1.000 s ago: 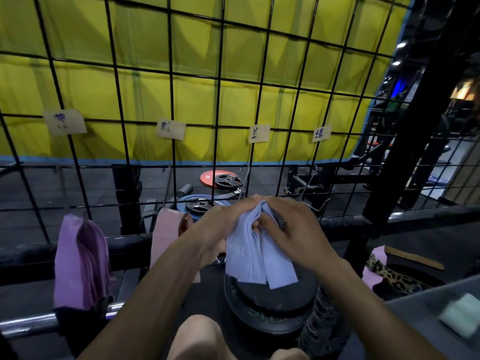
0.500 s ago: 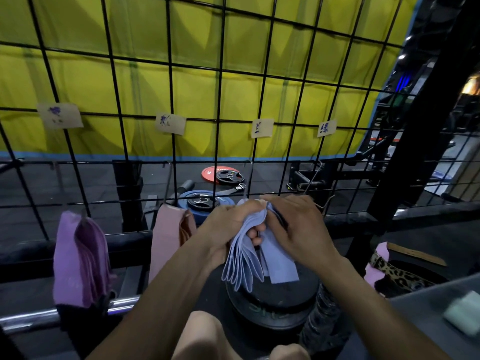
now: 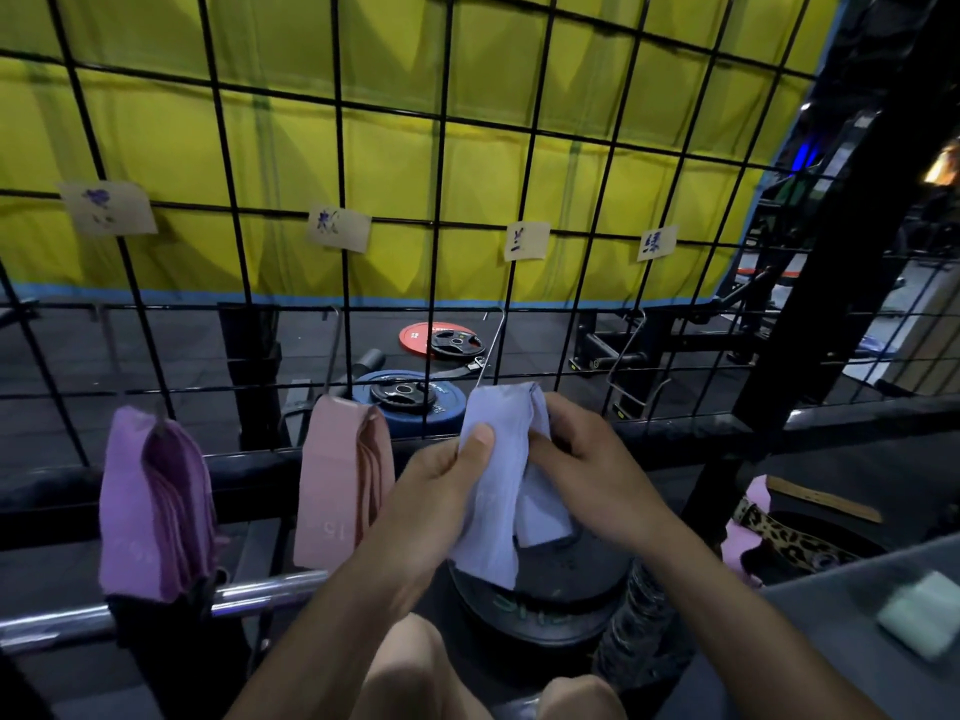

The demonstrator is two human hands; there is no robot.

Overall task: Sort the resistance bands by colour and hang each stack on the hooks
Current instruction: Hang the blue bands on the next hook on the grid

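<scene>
Held bands (image 3: 501, 475) pale blue; hung stacks purple (image 3: 150, 506), pink (image 3: 337, 485); backdrop (image 3: 389, 163) yellow; belt (image 3: 789, 537) leopard-print.

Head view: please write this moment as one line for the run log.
hands: left hand and right hand grip blue bands | hung: purple stack, pink stack | blue hook: bare

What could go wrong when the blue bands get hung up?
The blue bands are a loose stack held by both the left hand and the right hand; some might slip out and fall. The hook is thin, so a band could miss it. They could also land beside the pink bands.
</scene>
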